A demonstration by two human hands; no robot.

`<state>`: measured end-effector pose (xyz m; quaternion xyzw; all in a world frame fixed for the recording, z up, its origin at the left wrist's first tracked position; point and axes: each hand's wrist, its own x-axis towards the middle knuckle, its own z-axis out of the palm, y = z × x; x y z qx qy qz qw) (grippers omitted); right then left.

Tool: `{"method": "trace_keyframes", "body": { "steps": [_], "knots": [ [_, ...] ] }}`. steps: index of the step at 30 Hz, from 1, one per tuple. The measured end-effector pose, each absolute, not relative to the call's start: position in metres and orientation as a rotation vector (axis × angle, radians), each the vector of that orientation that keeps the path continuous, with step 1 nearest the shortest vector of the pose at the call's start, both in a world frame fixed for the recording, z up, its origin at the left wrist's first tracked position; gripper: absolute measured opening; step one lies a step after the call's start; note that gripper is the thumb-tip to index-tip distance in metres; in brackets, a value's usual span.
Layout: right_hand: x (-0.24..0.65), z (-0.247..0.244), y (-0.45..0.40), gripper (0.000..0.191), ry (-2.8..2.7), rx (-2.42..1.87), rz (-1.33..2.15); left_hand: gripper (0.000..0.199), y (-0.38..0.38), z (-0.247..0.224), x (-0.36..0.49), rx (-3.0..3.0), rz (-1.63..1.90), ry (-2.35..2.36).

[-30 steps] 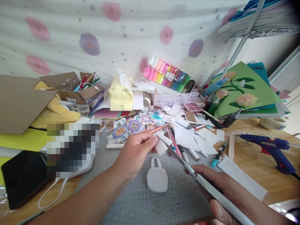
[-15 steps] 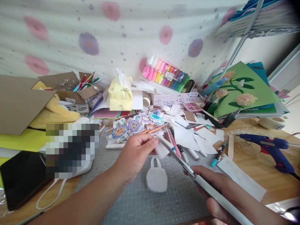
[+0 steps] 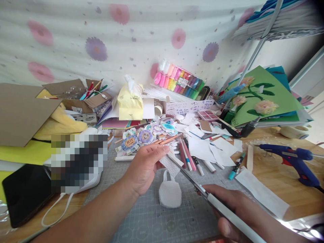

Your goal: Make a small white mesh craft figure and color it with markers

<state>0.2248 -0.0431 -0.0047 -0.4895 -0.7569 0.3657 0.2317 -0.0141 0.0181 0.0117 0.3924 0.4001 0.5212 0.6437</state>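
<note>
My left hand (image 3: pixel 148 163) pinches a strip of white dimpled paper (image 3: pixel 170 167) between thumb and fingers. In my right hand (image 3: pixel 227 202) is a pair of scissors (image 3: pixel 194 184) with metal blades and pale handles. The blades point up and left, and their tips meet the strip just beside my left thumb. Whether the blades are fully closed cannot be told. Below the strip, a small white textured handbag shape (image 3: pixel 170 194) with a looped handle lies on the grey cutting mat (image 3: pixel 141 216).
Behind my hands lie paper scraps (image 3: pixel 199 148), several pens and round patterned pieces (image 3: pixel 130 142). To the right are a blue glue gun (image 3: pixel 291 153), a wooden stick (image 3: pixel 249 158) and a white strip (image 3: pixel 263 192). A black tablet (image 3: pixel 25 195) lies at left.
The paper strip has turned so more of its dimpled face shows, hanging nearer the handbag's handle. The scissors have shifted slightly left and down along with my right hand.
</note>
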Motion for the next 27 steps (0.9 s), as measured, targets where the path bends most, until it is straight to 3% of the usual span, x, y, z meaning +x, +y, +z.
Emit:
{"method": "trace_keyframes", "body": {
  "steps": [9, 19, 23, 27],
  "knots": [
    [0.217, 0.014, -0.033, 0.038, -2.182, -1.184, 1.162, 0.014, 0.018, 0.012, -0.014, 0.909, 1.184, 1.08],
    [0.225, 0.019, -0.024, 0.021, -2.364, -1.426, 1.147, 0.015, 0.028, 0.006, -0.022, 0.878, 1.353, 1.152],
    [0.254, 0.024, -0.001, 0.029, -2.44, -1.631, 0.923, 0.017, 0.032, 0.005, -0.024, 0.856, 1.395, 1.171],
    [0.295, 0.007, 0.034, 0.054, -2.32, -1.929, 0.334, 0.019, 0.03, 0.004, -0.02, 0.866, 1.35, 1.139]
  ]
}}
